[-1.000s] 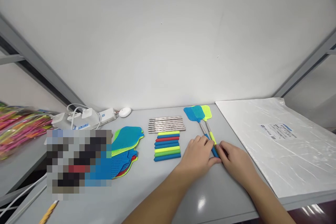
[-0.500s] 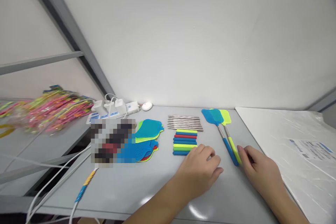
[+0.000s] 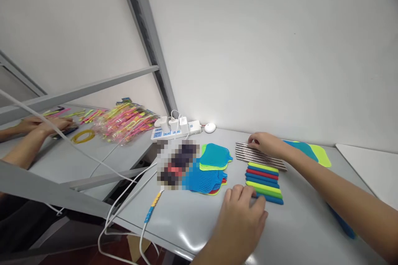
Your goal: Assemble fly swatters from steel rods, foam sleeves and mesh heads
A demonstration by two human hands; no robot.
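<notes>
My right hand (image 3: 268, 144) reaches across to the row of thin metal rods (image 3: 260, 158), its bent fingers pinching at the rearmost one. Below the rods lies a column of coloured handle grips (image 3: 263, 180) in yellow, red, blue and green. My left hand (image 3: 241, 215) rests on the table at the front left of these grips, fingers loosely curled and nothing visible in them. Left of the rods are two stacks of mesh flyswatter heads, a teal-topped stack (image 3: 214, 155) and a blue-topped stack (image 3: 203, 179). My right forearm partly hides the assembled flyswatters (image 3: 320, 155) on the right.
A power strip (image 3: 166, 133) with plugs and a round white device (image 3: 210, 128) sit against the wall. White cables (image 3: 116, 211) hang over the left edge. Beyond a metal frame, another person's hands (image 3: 46, 124) work near bagged colourful items (image 3: 127, 120). A white sheet (image 3: 363, 163) lies at right.
The view has turned left. My right hand has left the yellow flyswatter handle and moved to the metal rods. My left hand has shifted left along the front of the grips.
</notes>
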